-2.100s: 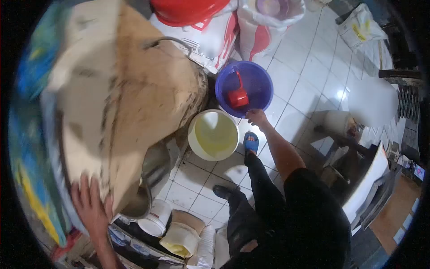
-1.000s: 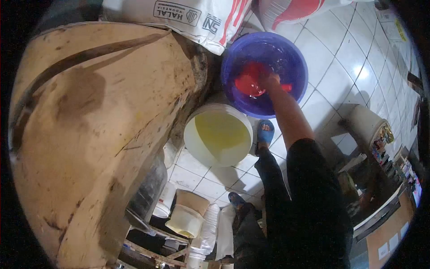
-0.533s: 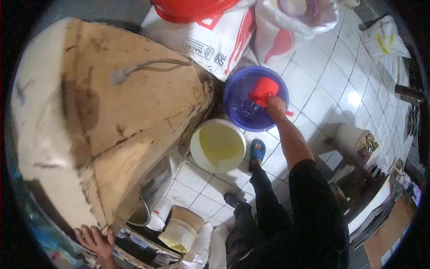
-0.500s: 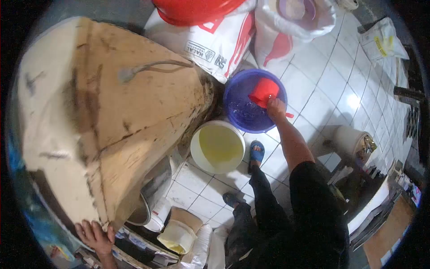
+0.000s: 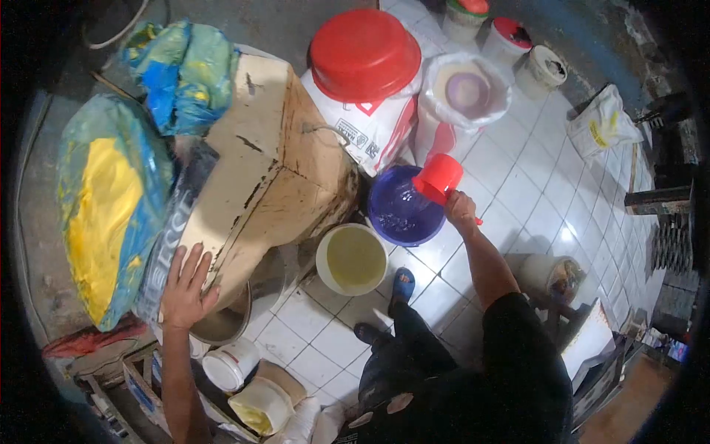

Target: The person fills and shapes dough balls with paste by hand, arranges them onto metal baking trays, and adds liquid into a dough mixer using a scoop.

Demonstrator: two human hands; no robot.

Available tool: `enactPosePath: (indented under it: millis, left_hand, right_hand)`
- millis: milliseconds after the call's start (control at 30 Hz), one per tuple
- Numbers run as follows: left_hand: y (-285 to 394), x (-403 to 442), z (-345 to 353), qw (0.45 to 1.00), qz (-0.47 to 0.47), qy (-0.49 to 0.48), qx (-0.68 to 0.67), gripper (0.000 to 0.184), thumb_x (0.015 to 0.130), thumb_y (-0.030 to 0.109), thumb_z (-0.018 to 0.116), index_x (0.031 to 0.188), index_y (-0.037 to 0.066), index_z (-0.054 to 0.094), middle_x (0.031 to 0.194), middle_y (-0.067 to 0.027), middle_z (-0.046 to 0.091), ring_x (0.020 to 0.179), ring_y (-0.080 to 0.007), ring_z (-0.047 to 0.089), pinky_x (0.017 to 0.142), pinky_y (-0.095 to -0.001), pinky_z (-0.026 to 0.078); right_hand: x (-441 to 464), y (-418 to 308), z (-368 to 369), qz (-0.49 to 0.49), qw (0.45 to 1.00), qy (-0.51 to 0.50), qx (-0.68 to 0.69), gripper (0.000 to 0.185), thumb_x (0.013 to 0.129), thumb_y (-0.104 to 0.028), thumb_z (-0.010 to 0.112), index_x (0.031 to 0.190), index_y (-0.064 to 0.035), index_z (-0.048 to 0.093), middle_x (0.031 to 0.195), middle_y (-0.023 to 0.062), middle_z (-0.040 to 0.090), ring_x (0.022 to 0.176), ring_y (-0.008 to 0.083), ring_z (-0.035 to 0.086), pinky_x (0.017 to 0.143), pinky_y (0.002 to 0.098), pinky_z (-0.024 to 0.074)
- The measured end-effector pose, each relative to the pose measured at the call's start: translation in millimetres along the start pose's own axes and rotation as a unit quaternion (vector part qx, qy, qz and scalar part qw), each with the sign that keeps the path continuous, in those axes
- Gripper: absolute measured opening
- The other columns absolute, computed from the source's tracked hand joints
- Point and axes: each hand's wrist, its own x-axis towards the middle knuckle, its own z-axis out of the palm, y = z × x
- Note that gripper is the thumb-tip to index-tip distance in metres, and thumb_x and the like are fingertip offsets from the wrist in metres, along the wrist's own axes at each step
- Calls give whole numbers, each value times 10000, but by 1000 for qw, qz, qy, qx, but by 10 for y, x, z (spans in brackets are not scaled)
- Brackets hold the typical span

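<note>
My right hand is closed round the handle of a red dipper, held tilted over the purple basin. Water shows in that basin, with a splash below the dipper. Beside it on the floor stands a white bucket holding yellowish liquid. My left hand lies with fingers spread on the edge of the large tan, worn block-like surface. Nothing is in its fingers.
An upturned-looking red basin rests on a white sack. Next to it is an open sack. Blue-and-yellow bags lie at left, a lidded bucket at bottom left, a container at right.
My right hand has taken hold of the red dipper and lifted it above the purple basin. The view has swung, showing more of the left side and the far floor. My left hand still rests on the tan surface.
</note>
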Motion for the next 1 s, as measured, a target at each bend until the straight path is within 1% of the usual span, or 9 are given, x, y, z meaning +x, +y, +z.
enactPosePath:
  millis: [133,200,500,600,733,833,867,933,1000]
  left_hand:
    - [49,20,-94,999,-13,0,-43,669,803,287,699,1401,53,514,1541,-139,399,1423,-431,324,1165,-503,323]
    - [89,37,-149,999,-17,-14,-34,651,831,319,688,1417,95,510,1558,-104,377,1442,-382,312,1165,-455,340]
    - [977,-224,-560,992,-66,30,-107,690,764,272,728,1397,86,525,1552,-130,389,1448,-375,314,1178,-551,256]
    - [1490,-829,20,972,-124,59,-192,670,796,228,738,1410,83,510,1549,-158,386,1438,-384,330,1177,-532,262]
    - [2470,-1861,826,873,-301,49,-381,650,847,198,729,1424,42,473,1533,-211,386,1412,-408,357,1164,-492,296]
    - [3443,-3082,1685,792,-402,16,-459,636,887,222,709,1428,4,452,1503,-251,402,1360,-418,421,1137,-478,344]
    - [3745,-3485,1800,751,-442,-12,-489,628,901,231,700,1426,-5,449,1488,-267,414,1335,-418,450,1125,-473,363]
    - [4273,-4051,1585,547,-601,-110,-572,633,914,380,659,1381,-18,503,1383,-248,539,1310,-370,501,1118,-429,377]
    - [4831,-4976,2193,524,-617,-75,-582,587,874,309,703,1335,-15,537,1240,-229,589,1217,-368,548,1030,-435,436]
  right_hand:
    - [-78,-38,-444,-4,999,10,46,336,964,-263,411,1038,-90,690,1014,230,697,944,403,693,854,512,549]
    - [-110,-58,-576,-51,993,98,51,192,900,-267,557,894,-103,654,812,187,692,743,419,676,660,541,544]
    - [-442,-355,-1523,0,999,2,44,316,889,-349,565,1010,-86,693,990,205,712,956,402,683,832,497,551]
    - [-465,-324,-1541,-7,999,-2,53,355,881,-390,591,982,-67,698,958,214,711,915,414,686,804,507,550]
    - [-716,-491,-1858,38,985,-47,160,359,853,-407,632,876,-63,730,908,227,709,893,431,684,789,506,540]
    - [-780,-425,-1696,-12,948,-84,305,299,852,-315,676,807,-20,704,730,94,659,688,252,632,628,389,490]
    - [-877,-522,-1738,9,906,-133,402,262,867,-267,685,802,-13,694,643,7,596,575,150,552,529,327,442]
    - [-1230,-895,-1993,-1,878,-173,446,228,875,-259,686,781,-52,668,621,-13,562,531,116,498,485,299,377]
    - [-1652,-1325,-2143,-9,846,-214,489,206,883,-251,686,759,-91,643,599,-34,528,487,82,444,442,271,312]
